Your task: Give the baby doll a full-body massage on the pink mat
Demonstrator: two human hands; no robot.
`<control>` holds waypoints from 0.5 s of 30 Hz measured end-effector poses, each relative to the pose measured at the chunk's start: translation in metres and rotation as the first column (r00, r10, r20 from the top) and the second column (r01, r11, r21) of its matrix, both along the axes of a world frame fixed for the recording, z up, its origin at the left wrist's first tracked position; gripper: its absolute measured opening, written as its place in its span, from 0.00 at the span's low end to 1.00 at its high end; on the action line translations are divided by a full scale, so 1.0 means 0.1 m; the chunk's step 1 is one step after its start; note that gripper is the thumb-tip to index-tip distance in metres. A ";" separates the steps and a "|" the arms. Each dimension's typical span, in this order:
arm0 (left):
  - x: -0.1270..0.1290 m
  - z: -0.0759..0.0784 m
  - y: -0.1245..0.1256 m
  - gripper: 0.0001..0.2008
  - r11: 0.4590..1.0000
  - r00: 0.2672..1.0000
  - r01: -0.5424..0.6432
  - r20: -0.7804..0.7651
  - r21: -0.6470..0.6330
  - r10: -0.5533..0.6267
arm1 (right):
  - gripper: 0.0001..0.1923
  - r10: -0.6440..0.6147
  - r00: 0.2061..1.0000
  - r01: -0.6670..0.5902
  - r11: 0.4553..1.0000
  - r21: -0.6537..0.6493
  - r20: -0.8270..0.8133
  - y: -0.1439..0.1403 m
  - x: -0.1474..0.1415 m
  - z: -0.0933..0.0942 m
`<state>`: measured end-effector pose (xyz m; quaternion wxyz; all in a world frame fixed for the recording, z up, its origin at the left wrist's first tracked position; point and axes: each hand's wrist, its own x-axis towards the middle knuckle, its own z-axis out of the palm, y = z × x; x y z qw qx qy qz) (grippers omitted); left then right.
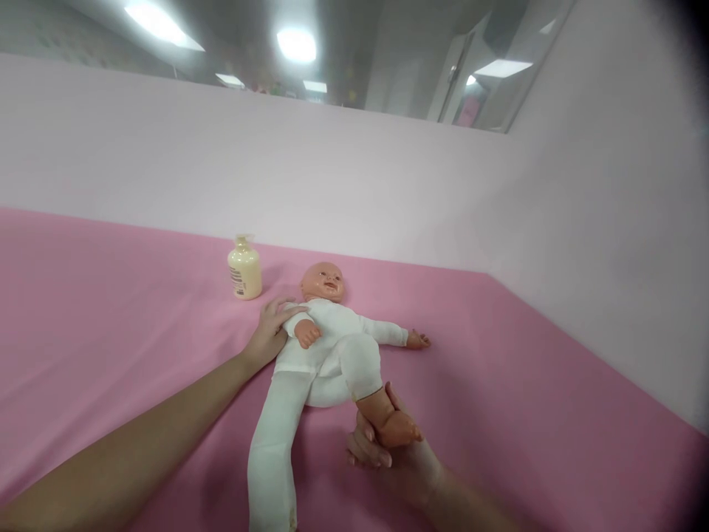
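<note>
A baby doll (326, 347) in a white suit lies on its back on a pink cloth (111, 318), head toward the far wall. My left hand (271, 329) rests against the doll's shoulder and upper arm, fingers spread. My right hand (382, 443) grips the doll's bare foot and ankle, lifting that bent leg off the cloth. The doll's other leg stretches straight toward me. One doll arm lies out to the right, the other is folded on its chest.
A cream pump bottle (244, 269) stands upright on the cloth just left of the doll's head. A pale pink wall (354, 185) runs behind and along the right side.
</note>
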<state>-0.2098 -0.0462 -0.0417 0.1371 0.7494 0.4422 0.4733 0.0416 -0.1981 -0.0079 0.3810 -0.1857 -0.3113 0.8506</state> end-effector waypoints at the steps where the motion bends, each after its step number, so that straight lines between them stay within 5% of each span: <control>1: 0.00 0.00 0.00 0.30 1.000 1.000 0.003 0.005 -0.005 -0.003 | 0.37 0.013 1.000 -0.013 1.000 0.004 0.005 0.01 0.00 -0.01; 8: 0.03 0.01 0.06 0.18 0.995 0.973 0.004 0.230 -0.098 0.019 | 0.43 0.170 0.985 -0.169 0.984 0.056 -0.013 -0.05 0.04 -0.17; 15: 0.03 -0.01 0.13 0.19 0.938 0.775 0.059 0.608 -0.342 0.173 | 0.35 0.413 0.911 -0.409 0.901 0.146 0.008 -0.13 0.14 -0.24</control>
